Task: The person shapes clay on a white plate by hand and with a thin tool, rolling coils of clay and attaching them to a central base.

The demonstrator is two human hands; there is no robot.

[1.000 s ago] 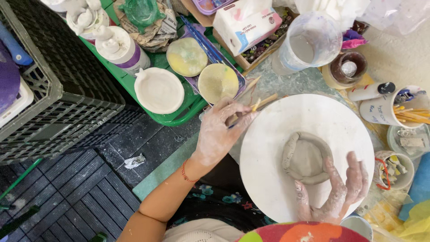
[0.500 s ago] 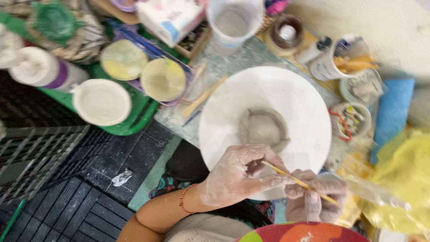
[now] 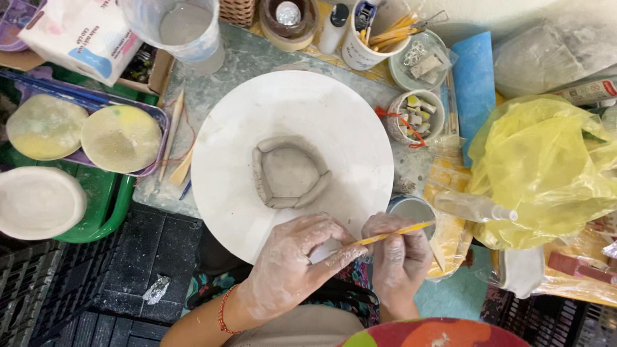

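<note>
A round white board (image 3: 292,103) lies on the table with a small grey clay pot (image 3: 289,172) of coiled walls in its middle. At the board's near edge, my left hand (image 3: 292,266) and my right hand (image 3: 400,257) meet, both smeared with clay. My right hand holds a thin wooden tool (image 3: 393,232) whose shaft points right. My left hand's fingers pinch that tool's near end and seem to cover a small pale lump; what it is I cannot tell.
Left of the board: loose wooden sticks (image 3: 175,128), two round yellowish discs (image 3: 121,138) in a tray, a white dish (image 3: 38,202). Behind: a water cup (image 3: 183,26), a tool mug (image 3: 369,38), a small bowl (image 3: 416,117). A yellow bag (image 3: 546,167) fills the right; a black crate (image 3: 58,295) sits lower left.
My left hand took a wooden tool from the sticks on the left and brought it to the board's near edge. Now both hands hold it there. The view shifted right.
</note>
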